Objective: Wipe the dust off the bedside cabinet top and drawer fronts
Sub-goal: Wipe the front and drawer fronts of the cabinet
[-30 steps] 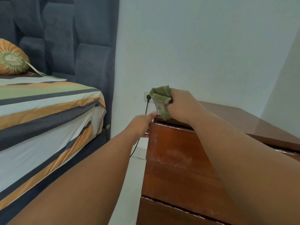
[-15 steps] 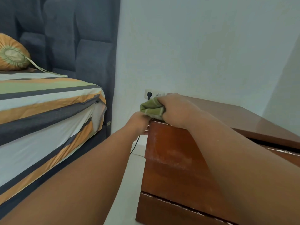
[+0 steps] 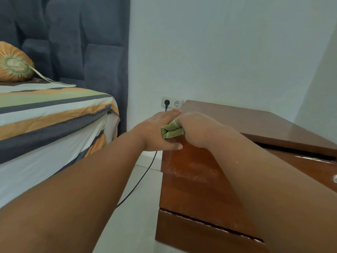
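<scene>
The brown wooden bedside cabinet [image 3: 259,123] stands against the wall at the right, its glossy top bare. A dusty pale smear shows on its left side panel [image 3: 191,172]. My right hand [image 3: 198,128] is closed around a bunched green cloth [image 3: 172,130] at the cabinet's near left top corner. My left hand [image 3: 160,130] lies against that same corner, thumb on the side panel and fingers touching the cloth. A drawer front [image 3: 317,167] with a small knob shows at the right edge, partly hidden by my right forearm.
A bed [image 3: 51,121] with striped sheets and an orange bolster [image 3: 14,63] is at the left, backed by a grey padded headboard [image 3: 82,42]. A wall socket [image 3: 172,103] holds a black plug whose cable [image 3: 138,183] trails over the pale floor between bed and cabinet.
My right hand has brought the cloth down from above the corner onto the cabinet's top left corner. My left hand has closed in against the cloth and corner.
</scene>
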